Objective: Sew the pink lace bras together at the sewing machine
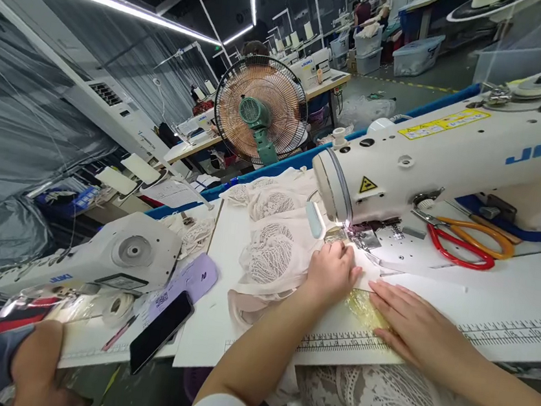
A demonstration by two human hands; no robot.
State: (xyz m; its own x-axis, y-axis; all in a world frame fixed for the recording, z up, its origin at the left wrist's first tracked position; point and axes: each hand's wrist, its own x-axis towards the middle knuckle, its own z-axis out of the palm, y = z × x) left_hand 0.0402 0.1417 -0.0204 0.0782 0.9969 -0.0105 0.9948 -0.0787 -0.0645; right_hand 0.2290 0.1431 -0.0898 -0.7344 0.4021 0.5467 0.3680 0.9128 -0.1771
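Observation:
My left hand (333, 272) is at the needle area of a white sewing machine (433, 150), its fingers curled down on a piece of pale fabric (363, 266) by the presser foot. My right hand (411, 320) lies flat with fingers stretched out, its fingertips at the edge of that fabric and on crinkled yellowish clear film (364, 308). Left of my left hand, cream lace garment pieces (269, 252) are spread over the table. More lace cups (385, 398) hang below the table's front edge, partly hidden by my right arm.
Red-handled scissors (460, 251) and orange-handled scissors (486, 235) lie under the machine arm. A black phone (161, 332) and purple card (193, 279) lie left. A co-worker's hand (40, 359) is beside another sewing machine (113, 253). A fan (261, 111) stands behind.

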